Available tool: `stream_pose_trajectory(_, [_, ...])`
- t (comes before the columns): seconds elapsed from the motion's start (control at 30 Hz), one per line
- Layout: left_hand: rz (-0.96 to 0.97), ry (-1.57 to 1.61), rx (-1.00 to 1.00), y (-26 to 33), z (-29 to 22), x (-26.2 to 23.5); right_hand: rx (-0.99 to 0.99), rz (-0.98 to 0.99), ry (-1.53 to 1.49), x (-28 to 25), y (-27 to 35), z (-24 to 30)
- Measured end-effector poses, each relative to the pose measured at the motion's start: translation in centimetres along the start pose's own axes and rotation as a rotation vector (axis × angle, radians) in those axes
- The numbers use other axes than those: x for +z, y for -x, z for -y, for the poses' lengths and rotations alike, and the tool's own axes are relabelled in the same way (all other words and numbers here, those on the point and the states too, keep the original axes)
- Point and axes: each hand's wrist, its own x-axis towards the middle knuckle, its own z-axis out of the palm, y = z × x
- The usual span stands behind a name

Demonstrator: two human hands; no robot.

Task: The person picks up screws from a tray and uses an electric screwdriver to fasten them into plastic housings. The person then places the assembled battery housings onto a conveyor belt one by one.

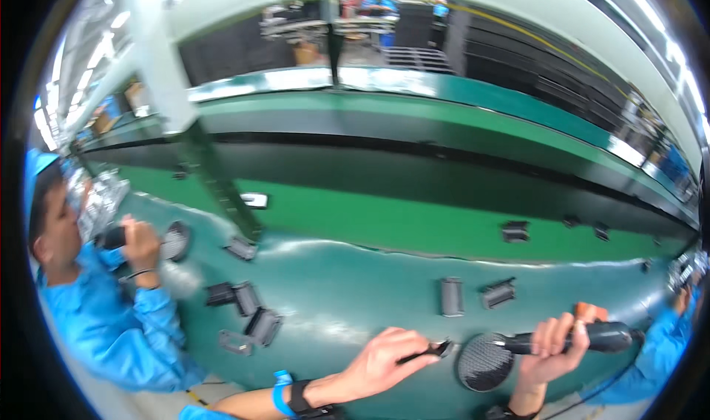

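While small dark parts [451, 296] lie scattered on the green conveyor belt [355, 220], the right hand [551, 342] clenches the black handle of a hair dryer [562, 340], near right, its round mesh end [484, 361] facing down. The left hand [384, 361] pinches a thin black clip [429, 352] just beside it. The dryer looks light and rigid, best gripped by the handle. A white rectangular label [254, 199] lies far left.

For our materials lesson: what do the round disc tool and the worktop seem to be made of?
Round disc tool: dark handle looks like glossy plastic, gripped by the right hand; disc face shows a fine grid, probably mesh. Worktop: teal, likely a rubbery mat with soft sheen.
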Motion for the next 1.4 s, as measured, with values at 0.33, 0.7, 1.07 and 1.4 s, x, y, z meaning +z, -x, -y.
stream_pose_trajectory(0.33, [-0.291,0.789,-0.529,-2.0,-4.0,-5.7,0.1,-0.065,-0.081,-0.2,-0.1,-0.3])
stream_pose_trajectory(0.7, [0.088,-1.079,-0.065,-14.3,9.0,-8.6,0.054,-0.038,0.024,0.1,0.6,0.4])
stream_pose_trajectory(1.07, [0.278,-0.85,0.256,-8.5,3.0,1.9,0.016,0.215,0.27,-2.6,-1.7,-0.1])
stream_pose_trajectory(1.4, [0.416,-0.772,0.231,-0.7,-1.1,3.6,0.373,0.309,0.439,-1.5,0.0,-0.2])
